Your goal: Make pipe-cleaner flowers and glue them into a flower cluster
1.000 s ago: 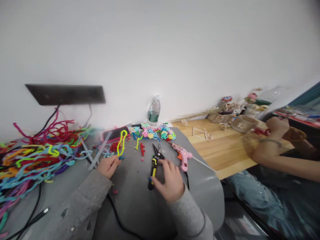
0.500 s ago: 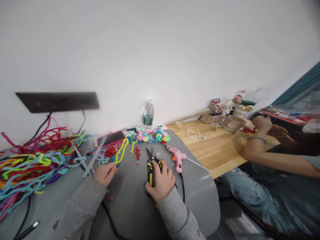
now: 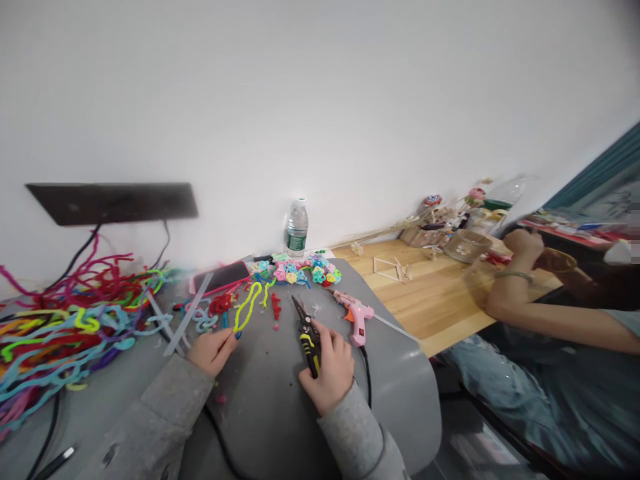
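Pinched at its lower end in my left hand [image 3: 214, 351] is a bent yellow pipe cleaner [image 3: 247, 307], a long narrow loop pointing up and away. My right hand [image 3: 330, 367] is closed round the handles of black-and-yellow pliers [image 3: 307, 333], whose jaws point away toward the wall. Beyond the jaws lie small pipe-cleaner flowers [image 3: 290, 272] in pastel colours. A short red twisted piece [image 3: 276, 307] rests between my hands, left of the pliers. To the right of the pliers lies a pink glue gun [image 3: 356, 317] with a glue stick in its back.
A heap of coloured pipe cleaners [image 3: 75, 333] covers the left side. A phone [image 3: 220, 277] and clear glue sticks [image 3: 189, 313] lie nearby. A water bottle [image 3: 297, 230] stands by the wall. Black cables cross the grey table [image 3: 400, 393]. Another person's arm [image 3: 550, 317] is over the wooden table [image 3: 450, 313].
My right hand has closed round the pliers and turned them slightly; their handles are now together and the jaws look closed. My left hand has shifted a little to the right with the yellow loop.
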Action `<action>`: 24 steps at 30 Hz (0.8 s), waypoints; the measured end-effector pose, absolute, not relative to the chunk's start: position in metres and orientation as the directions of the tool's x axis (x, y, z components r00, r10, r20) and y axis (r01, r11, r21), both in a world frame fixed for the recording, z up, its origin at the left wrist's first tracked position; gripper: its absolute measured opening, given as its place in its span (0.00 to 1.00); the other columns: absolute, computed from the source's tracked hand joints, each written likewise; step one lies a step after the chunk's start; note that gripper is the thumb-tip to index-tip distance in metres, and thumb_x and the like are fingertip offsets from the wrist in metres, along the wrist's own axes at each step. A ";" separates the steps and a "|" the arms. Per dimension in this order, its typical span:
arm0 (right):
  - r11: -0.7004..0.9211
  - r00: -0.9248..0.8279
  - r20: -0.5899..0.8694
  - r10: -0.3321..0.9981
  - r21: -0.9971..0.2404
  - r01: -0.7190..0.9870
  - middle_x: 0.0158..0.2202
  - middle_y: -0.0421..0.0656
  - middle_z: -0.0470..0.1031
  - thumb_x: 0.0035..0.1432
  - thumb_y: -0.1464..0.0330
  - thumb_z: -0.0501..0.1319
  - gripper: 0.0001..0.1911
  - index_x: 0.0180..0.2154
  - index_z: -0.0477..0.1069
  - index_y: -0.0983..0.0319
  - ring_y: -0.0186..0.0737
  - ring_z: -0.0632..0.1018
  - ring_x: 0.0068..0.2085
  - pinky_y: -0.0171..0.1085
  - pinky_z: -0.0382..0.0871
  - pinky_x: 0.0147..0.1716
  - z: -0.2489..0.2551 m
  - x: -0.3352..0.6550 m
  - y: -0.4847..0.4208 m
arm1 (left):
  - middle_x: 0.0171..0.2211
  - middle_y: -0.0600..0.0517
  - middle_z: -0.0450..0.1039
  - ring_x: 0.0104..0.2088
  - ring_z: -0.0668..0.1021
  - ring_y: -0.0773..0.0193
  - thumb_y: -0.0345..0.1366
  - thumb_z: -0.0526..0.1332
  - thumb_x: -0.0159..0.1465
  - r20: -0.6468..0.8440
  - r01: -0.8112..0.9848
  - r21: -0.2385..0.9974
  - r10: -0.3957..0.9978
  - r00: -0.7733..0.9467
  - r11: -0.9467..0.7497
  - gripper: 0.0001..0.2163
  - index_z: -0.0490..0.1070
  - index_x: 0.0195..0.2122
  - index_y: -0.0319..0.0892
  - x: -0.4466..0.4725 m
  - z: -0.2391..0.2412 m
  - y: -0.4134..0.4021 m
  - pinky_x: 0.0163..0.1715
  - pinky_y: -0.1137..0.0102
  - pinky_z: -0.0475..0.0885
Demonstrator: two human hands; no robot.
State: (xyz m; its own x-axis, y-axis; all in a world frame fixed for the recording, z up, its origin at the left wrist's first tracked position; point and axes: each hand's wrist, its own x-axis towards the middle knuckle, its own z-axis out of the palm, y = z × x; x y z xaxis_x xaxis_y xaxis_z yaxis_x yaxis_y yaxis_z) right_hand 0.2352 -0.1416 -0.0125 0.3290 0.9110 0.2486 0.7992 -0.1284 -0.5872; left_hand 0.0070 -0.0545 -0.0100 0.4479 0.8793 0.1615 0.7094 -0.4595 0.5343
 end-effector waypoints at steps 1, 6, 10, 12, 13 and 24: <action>-0.093 0.333 0.264 0.905 -0.642 0.761 0.47 0.51 0.62 0.34 0.76 0.56 0.43 0.57 0.55 0.58 0.56 0.65 0.47 0.51 0.59 0.45 -0.012 0.240 -0.142 | 0.16 0.55 0.63 0.19 0.69 0.66 0.43 0.44 0.62 0.160 0.709 0.530 0.876 0.455 -0.465 0.17 0.60 0.20 0.42 0.007 -0.011 -0.054 0.23 0.71 0.57; 0.040 0.331 0.144 0.933 -0.952 0.302 0.42 0.47 0.66 0.40 0.71 0.57 0.40 0.58 0.50 0.61 0.44 0.69 0.40 0.46 0.62 0.44 0.004 0.256 -0.141 | 0.17 0.55 0.66 0.20 0.71 0.65 0.41 0.44 0.62 0.168 0.700 0.517 0.860 0.481 -0.493 0.16 0.63 0.22 0.42 0.007 -0.016 -0.053 0.24 0.72 0.59; -0.022 0.090 -0.059 0.994 -0.930 -0.368 0.34 0.42 0.66 0.41 0.67 0.57 0.30 0.51 0.60 0.60 0.38 0.69 0.32 0.42 0.66 0.36 0.029 0.253 -0.141 | 0.17 0.54 0.67 0.20 0.71 0.65 0.42 0.45 0.62 0.133 0.705 0.495 0.846 0.516 -0.508 0.16 0.65 0.23 0.43 0.005 -0.021 -0.048 0.22 0.72 0.58; -0.198 -0.201 -0.097 0.975 -0.792 -0.578 0.33 0.42 0.66 0.39 0.69 0.57 0.30 0.49 0.62 0.60 0.38 0.70 0.31 0.43 0.67 0.34 0.037 0.248 -0.143 | 0.16 0.55 0.66 0.18 0.70 0.65 0.42 0.45 0.62 0.147 0.698 0.495 0.841 0.520 -0.518 0.16 0.65 0.23 0.43 0.004 -0.024 -0.047 0.21 0.72 0.57; -0.292 -0.328 -0.100 0.939 -0.734 -0.613 0.33 0.42 0.67 0.38 0.70 0.57 0.30 0.49 0.62 0.60 0.38 0.70 0.31 0.44 0.67 0.34 0.039 0.245 -0.144 | 0.15 0.55 0.66 0.18 0.69 0.65 0.43 0.44 0.61 0.161 0.695 0.494 0.840 0.518 -0.523 0.16 0.65 0.23 0.43 0.004 -0.026 -0.046 0.21 0.72 0.57; -0.548 -0.548 -0.191 0.814 -0.565 -0.617 0.29 0.39 0.67 0.38 0.72 0.56 0.27 0.46 0.60 0.61 0.38 0.71 0.29 0.46 0.68 0.34 0.020 0.215 -0.130 | 0.20 0.52 0.72 0.24 0.74 0.63 0.43 0.46 0.62 0.180 0.690 0.464 0.822 0.540 -0.555 0.17 0.71 0.29 0.44 0.007 -0.027 -0.051 0.26 0.73 0.63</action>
State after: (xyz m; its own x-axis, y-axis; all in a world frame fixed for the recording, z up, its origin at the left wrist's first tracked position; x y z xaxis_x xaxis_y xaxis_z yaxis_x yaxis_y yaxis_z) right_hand 0.2152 -0.1297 0.0202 -0.5483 0.8141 -0.1913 -0.6169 -0.5482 -0.5647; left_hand 0.0066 -0.0512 -0.0274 0.5402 0.8222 0.1795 0.6904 -0.5550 0.4641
